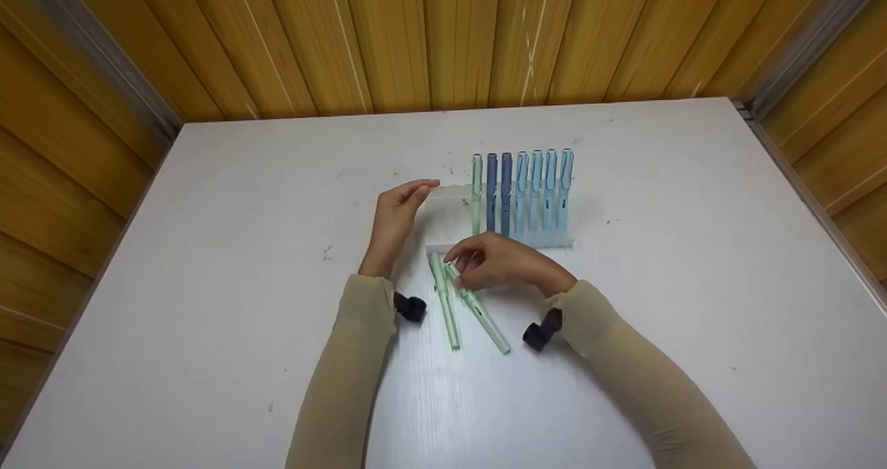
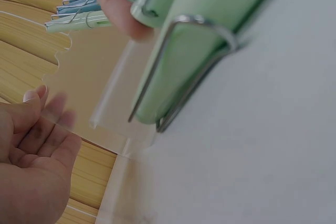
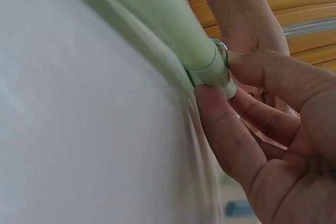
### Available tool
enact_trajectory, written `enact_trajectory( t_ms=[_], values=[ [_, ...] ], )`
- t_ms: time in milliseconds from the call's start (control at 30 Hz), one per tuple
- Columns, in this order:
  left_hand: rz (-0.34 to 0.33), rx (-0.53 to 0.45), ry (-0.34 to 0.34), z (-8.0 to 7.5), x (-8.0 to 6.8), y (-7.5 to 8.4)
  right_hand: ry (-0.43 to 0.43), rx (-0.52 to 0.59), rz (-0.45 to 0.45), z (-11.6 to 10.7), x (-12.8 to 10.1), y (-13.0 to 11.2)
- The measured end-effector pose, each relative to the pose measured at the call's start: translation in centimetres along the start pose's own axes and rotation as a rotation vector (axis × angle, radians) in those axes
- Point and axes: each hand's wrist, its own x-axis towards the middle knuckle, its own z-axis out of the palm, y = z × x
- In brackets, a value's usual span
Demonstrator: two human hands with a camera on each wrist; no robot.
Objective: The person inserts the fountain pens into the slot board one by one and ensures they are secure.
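My left hand (image 1: 396, 218) pinches the left edge of a clear pen stand (image 1: 447, 223); in the left wrist view its thumb lies on the near side, other fingers showing through the plastic. My right hand (image 1: 502, 264) grips a light green pen (image 1: 488, 323) by its capped end between thumb and fingers, close over the table. A second light green pen (image 1: 445, 310), with a metal clip (image 2: 197, 20), lies just left of it, its cap towards the stand's front lip. One more green pen (image 1: 476, 192) stands upright in the stand, right of the gap beside my left hand.
Right of the upright green pen, the stand holds two dark blue pens (image 1: 499, 192) and several light blue pens (image 1: 544, 192) in a row. The white table (image 1: 229, 247) meets a wood-panelled wall (image 1: 457, 39) at the back. A black wrist camera (image 1: 410, 307) sits on my left sleeve.
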Motion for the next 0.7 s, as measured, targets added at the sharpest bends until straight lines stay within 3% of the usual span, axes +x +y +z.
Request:
enact_trajectory(
  t_ms=[333,700],
  values=[
    [-0.016,-0.018,-0.013,0.0,0.0,0.1,0.038,0.108,-0.086,-1.1,-0.4,-0.3],
    [-0.021,0.007,0.013,0.1,0.1,0.0,0.107,0.120,-0.099,-1.9,-0.8,-1.0]
  ],
)
